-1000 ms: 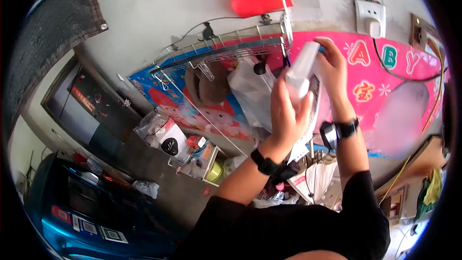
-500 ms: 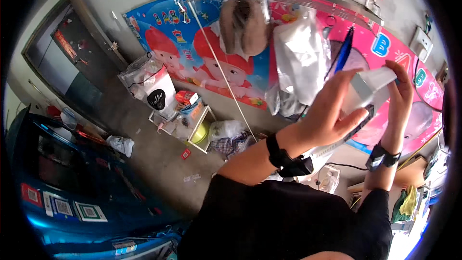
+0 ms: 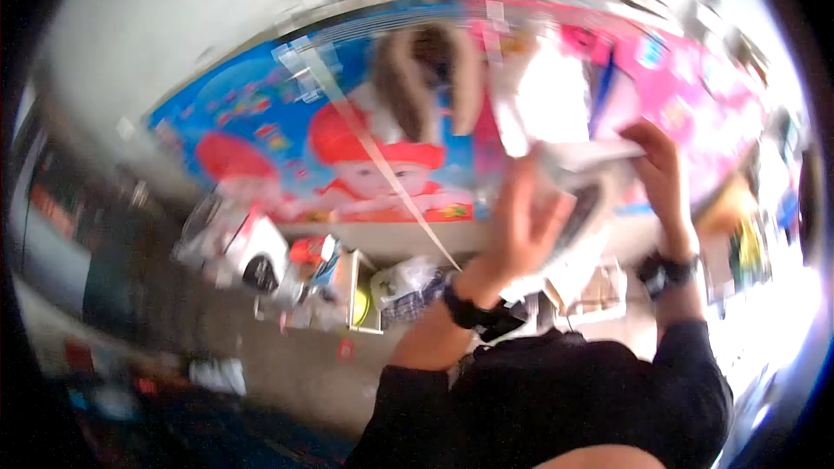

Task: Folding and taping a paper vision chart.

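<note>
Held up in front of me is a white, box-shaped thing [image 3: 591,155], blurred by motion, with a darker side below its pale top. My left hand [image 3: 524,224] grips its near left part, thumb across the front. At the far right end, the bent fingers of my right hand [image 3: 662,165] pinch its pale edge. The exact kind of the thing is too smeared to make out. Each wrist wears a black band.
A blue and pink poster [image 3: 382,175] covers the wall ahead. Under a wire rack hang a brown furry item [image 3: 463,78] and white plastic bags [image 3: 543,91]. Low at the left stands a small white shelf [image 3: 369,295] with bags and packages, beside a leaning pole [image 3: 373,149].
The view has swung and blurred; the poster and low shelf sit differently in it. Both hands and the white box-shaped thing appear further left, still held between them.
</note>
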Tool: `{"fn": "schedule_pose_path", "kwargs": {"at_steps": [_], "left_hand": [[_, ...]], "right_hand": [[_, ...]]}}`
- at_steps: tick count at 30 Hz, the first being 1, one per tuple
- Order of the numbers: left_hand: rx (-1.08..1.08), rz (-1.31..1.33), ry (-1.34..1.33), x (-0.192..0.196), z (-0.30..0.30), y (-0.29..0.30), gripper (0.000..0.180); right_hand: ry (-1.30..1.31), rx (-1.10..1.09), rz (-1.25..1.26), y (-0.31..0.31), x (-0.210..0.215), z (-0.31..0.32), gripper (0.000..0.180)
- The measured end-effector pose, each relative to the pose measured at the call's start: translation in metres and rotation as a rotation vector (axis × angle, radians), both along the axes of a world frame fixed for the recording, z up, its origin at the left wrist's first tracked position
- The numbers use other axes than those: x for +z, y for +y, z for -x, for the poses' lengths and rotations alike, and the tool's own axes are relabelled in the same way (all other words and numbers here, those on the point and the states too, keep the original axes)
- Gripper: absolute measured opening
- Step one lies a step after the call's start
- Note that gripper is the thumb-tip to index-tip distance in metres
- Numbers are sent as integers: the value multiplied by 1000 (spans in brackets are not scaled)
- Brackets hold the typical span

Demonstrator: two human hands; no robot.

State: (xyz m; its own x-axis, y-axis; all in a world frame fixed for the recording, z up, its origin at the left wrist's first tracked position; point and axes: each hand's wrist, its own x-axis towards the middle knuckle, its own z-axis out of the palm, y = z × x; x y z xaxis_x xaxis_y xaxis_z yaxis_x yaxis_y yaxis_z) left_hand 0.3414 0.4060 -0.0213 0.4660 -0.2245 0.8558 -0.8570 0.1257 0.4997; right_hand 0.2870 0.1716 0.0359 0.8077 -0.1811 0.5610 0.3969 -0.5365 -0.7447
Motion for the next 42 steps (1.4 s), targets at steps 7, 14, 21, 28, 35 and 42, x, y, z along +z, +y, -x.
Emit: {"fn": "schedule_pose_path", "kwargs": {"at_steps": [7, 14, 21, 28, 35, 42], "left_hand": [[-399, 122, 411, -6, -50, 12, 59], [-652, 28, 655, -12, -44, -39, 51], [-760, 7, 677, -20, 5, -135, 40], [-1062, -139, 709, -22, 104, -298, 37], [-1211, -315, 707, -49, 252, -465, 38], [-1435, -410, 795, -88, 359, -604, 44]], "right_hand": [[78, 13, -286, 39, -12, 20, 46], [157, -82, -257, 12, -37, 80, 36], [127, -330, -107, -26, -61, 158, 62], [76, -682, -196, -127, -76, 274, 59], [99, -1104, -201, -250, -127, 404, 50], [103, -1261, -434, -332, -146, 508, 54]]}}
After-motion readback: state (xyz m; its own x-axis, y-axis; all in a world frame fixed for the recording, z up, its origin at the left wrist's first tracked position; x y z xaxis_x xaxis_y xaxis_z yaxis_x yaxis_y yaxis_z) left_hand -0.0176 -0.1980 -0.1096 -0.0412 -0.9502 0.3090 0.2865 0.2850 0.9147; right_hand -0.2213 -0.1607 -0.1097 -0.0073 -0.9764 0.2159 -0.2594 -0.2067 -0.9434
